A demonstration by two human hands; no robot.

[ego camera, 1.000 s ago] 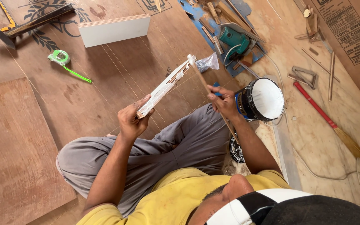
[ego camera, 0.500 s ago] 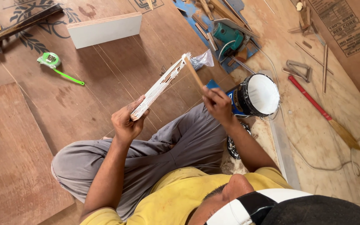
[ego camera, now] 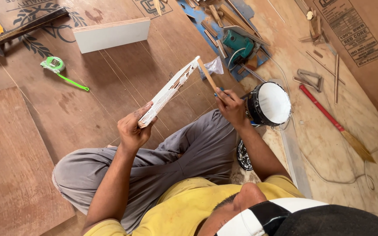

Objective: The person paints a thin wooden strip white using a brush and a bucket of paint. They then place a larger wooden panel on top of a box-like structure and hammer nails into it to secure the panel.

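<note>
I sit cross-legged on a plywood floor. My left hand (ego camera: 132, 129) grips the lower end of a narrow white-faced board (ego camera: 169, 89), held edge-up and slanting away to the upper right. My right hand (ego camera: 230, 102) holds a thin wooden stick (ego camera: 207, 74) whose tip touches the board's far top end. An open round can of white paste (ego camera: 273, 102) stands just right of my right hand, beside my knee.
A green tape measure (ego camera: 53, 64) and a white rectangular panel (ego camera: 112, 35) lie on the floor to the left. A teal power tool (ego camera: 239, 43) sits among wood scraps on a blue sheet. A red-handled brush (ego camera: 329, 118) and a cable lie at right.
My right hand has shifted slightly with the stick against the board's top end. My left hand keeps its hold on the board. The view has drifted a little.
</note>
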